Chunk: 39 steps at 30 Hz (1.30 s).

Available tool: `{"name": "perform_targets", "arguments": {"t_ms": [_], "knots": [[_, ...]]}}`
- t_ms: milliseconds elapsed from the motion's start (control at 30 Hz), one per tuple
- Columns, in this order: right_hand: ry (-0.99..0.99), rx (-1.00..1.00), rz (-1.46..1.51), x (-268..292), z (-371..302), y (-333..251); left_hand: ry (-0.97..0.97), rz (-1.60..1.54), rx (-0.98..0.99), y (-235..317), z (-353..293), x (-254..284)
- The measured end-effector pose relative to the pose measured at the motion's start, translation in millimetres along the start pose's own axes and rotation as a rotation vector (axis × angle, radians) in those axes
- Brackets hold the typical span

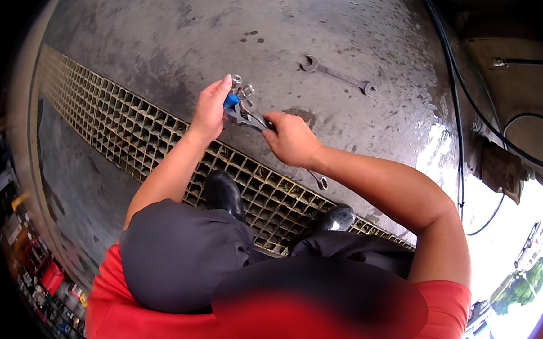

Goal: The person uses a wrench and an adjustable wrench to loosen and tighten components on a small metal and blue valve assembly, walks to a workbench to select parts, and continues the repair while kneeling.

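My left hand (210,111) is closed around a small metal fitting (246,92) with shiny round ends and a blue section (231,100). In my right hand (291,137) is a wrench (254,120), gripped by its dark handle. The wrench's jaw meets the fitting just below the blue part; how tightly it sits there I cannot tell. A shiny ring-shaped wrench end (323,182) shows below my right wrist; my forearm hides where it leads. On the concrete beyond my hands lies a separate open-end wrench (339,76), touched by neither hand.
A yellowish floor grating (143,130) runs diagonally under my black boots (225,194). Black hoses (454,87) hang and curve at the right. Wet patches and stains mark the concrete floor (186,34). Assorted boxes and supplies (47,274) crowd the lower left edge.
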State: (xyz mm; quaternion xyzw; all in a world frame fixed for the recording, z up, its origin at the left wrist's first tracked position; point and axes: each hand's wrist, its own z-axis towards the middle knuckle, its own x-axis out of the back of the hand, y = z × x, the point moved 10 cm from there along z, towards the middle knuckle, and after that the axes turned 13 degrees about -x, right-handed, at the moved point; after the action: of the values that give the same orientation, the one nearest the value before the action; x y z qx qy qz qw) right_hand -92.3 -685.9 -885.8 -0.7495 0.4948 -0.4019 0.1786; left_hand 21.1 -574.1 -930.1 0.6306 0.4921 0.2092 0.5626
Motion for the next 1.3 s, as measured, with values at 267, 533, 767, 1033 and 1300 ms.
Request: {"name": "perform_targets", "arguments": {"t_ms": [267, 533, 767, 1033, 1300], "knots": [[0.004, -0.021, 0.027, -1, 3, 5, 0.009, 0.059, -0.02, 1, 1, 2], [0.048, 0.012, 0.014, -2, 4, 1, 0.025, 0.185, -0.09, 5, -1, -1], [0.092, 0.012, -0.215, -8, 6, 3, 0.133, 0.38, -0.087, -4, -1, 17], [0.106, 0.014, -0.33, -9, 9, 7, 0.189, 0.395, -0.062, -6, -5, 20], [0.042, 0.0, -0.416, -9, 16, 10, 0.17, 0.375, -0.118, 4, -13, 10]]}}
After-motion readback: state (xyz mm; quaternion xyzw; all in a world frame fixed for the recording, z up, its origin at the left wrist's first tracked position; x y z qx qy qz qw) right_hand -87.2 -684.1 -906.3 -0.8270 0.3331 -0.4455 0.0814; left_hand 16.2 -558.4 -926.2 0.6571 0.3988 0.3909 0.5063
